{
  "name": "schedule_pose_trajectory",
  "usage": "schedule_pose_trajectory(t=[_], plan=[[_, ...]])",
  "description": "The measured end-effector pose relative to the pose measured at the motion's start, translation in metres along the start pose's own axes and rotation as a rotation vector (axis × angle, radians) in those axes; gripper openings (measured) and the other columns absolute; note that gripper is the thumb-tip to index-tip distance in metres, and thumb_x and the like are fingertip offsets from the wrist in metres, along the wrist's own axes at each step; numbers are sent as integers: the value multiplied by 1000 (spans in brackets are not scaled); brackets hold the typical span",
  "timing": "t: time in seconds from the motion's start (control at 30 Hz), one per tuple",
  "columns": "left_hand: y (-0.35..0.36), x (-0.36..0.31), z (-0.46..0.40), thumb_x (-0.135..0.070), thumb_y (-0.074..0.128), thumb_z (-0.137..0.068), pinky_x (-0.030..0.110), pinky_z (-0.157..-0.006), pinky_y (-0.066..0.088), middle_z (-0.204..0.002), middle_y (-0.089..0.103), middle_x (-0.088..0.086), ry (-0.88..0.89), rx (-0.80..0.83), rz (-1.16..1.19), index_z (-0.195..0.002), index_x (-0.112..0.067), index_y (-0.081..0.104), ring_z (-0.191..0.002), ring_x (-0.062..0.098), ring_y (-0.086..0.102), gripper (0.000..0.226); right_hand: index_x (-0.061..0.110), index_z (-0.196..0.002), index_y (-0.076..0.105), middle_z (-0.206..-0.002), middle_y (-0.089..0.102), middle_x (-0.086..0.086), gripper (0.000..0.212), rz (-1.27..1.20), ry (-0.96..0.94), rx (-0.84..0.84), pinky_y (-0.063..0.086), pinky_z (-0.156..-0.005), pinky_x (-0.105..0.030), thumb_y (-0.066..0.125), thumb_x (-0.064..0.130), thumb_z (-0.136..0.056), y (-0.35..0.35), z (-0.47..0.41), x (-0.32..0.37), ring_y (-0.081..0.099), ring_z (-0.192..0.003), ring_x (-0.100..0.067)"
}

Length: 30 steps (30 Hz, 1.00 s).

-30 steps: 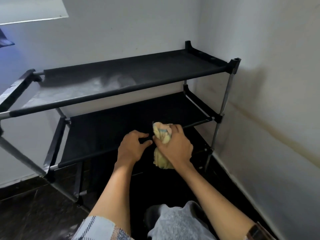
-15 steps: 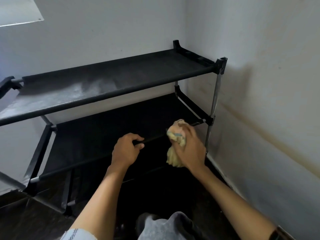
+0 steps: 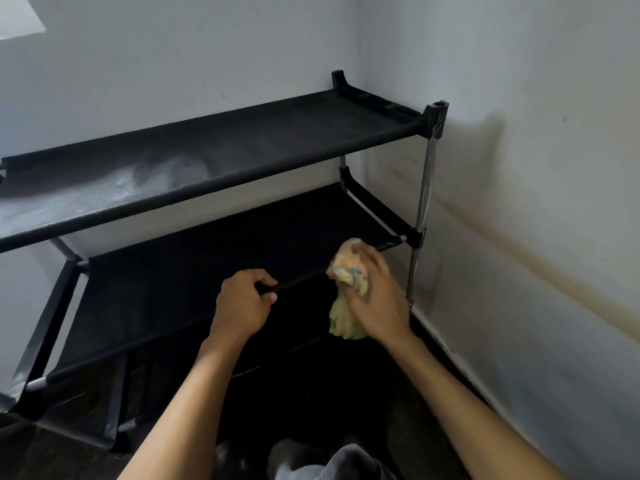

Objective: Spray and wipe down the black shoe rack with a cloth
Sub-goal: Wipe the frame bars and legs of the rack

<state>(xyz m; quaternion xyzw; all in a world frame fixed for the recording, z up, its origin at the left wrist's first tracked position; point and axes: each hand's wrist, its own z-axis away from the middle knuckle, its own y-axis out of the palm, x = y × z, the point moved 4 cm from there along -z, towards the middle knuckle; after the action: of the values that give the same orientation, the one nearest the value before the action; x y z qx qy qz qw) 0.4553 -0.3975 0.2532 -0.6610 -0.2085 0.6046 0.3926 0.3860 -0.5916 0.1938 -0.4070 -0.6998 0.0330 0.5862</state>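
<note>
While left hand [image 3: 242, 303] grips middle shelf rail [image 3: 301, 282] of shoe rack [image 3: 242, 147], right hand [image 3: 374, 296] fingers clamp cloth [image 3: 346, 320].

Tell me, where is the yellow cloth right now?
The yellow cloth is bunched in the right hand, against the front bar of the shoe rack's middle shelf, near its right-hand post by the wall.

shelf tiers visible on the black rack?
2 clearly: the top shelf, dusty grey at its left end, and the middle shelf, whose front bar the left hand grips. A lower tier may sit in the dark below; cannot tell.
</note>
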Motion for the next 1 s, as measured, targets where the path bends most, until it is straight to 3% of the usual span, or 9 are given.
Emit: schedule_pose_trajectory(t=[0.13, 0.2, 0.3, 0.47, 0.53, 0.7, 0.77, 0.9, 1.0], plan=[[2, 0, -1, -6, 64, -86, 22, -79, 36, -114, 60, 6, 7, -47, -35, -102, -15, 67, -92, 11, 51, 18, 34, -143, 32, -146, 22, 24, 63, 123, -233, 311, 46, -90, -30, 60, 39, -86, 26, 16, 36, 49, -122, -14], [3, 0, 0, -6, 64, -87, 21, -75, 37, -108, 59, 3, 13, -49, -17, -102, -15, 67, -84, 7, 50, 18, 39, -142, 32, -145, 25, 27, 62, 224, -262, 349, 46, -90, -34, 58, 43, -86, 18, 6, 38, 49, -122, -14], [3, 2, 1, -6, 62, -88, 15, -61, 36, -95, 55, -3, 19, -44, 22, -98, -17, 66, -69, 1, 47, 15, 37, -137, 41, -141, 39, 21, 56, 276, -162, 256, 44, -90, -32, 59, 43, -85, -14, -18, 11, 53, -119, -16], [3, 4, 0, -6, 63, -87, 25, -79, 37, -105, 47, -3, 4, -76, 49, -102, -15, 66, -81, 6, 46, 18, 31, -144, 36, -148, 35, 14, 63, 280, 1, -45, 48, -93, -40, 62, 38, -86, -44, -22, -35, 50, -123, -20], [2, 5, -1, -5, 64, -86, 26, -78, 37, -106, 48, -1, -1, -73, 66, -101, -15, 66, -77, 5, 45, 18, 30, -148, 29, -154, 24, 13, 69, 194, -21, -35, 46, -98, -42, 61, 38, -87, -27, -8, -29, 42, -131, -19], [1, 5, -1, -4, 64, -86, 24, -74, 39, -105, 50, 0, -4, -45, 93, -99, -16, 66, -74, 4, 46, 18, 36, -149, 20, -155, 14, 22, 70, 187, -248, 217, 48, -96, -37, 56, 37, -90, -1, 13, -6, 35, -136, -9], [2, 6, 0, -4, 64, -86, 26, -77, 39, -106, 51, 0, -6, -47, 97, -100, -16, 66, -76, 5, 47, 18, 38, -147, 25, -152, 20, 25, 69, 192, -275, 174, 48, -97, -39, 55, 32, -86, -12, 4, -14, 39, -133, -10], [4, 5, -2, -6, 65, -85, 26, -78, 37, -108, 48, -2, -17, -61, 81, -102, -16, 67, -79, 5, 45, 20, 29, -145, 35, -152, 31, 13, 65, 13, -43, -34, 37, -109, -41, 59, 36, -85, -43, -18, -49, 32, -138, -8], [2, 4, -3, -5, 66, -85, 27, -81, 36, -109, 46, -2, -25, -49, 67, -102, -15, 67, -90, 11, 44, 20, 23, -148, 28, -155, 25, 8, 67, 5, -56, -6, 35, -110, -36, 57, 37, -90, -29, -7, -38, 27, -141, -9]])
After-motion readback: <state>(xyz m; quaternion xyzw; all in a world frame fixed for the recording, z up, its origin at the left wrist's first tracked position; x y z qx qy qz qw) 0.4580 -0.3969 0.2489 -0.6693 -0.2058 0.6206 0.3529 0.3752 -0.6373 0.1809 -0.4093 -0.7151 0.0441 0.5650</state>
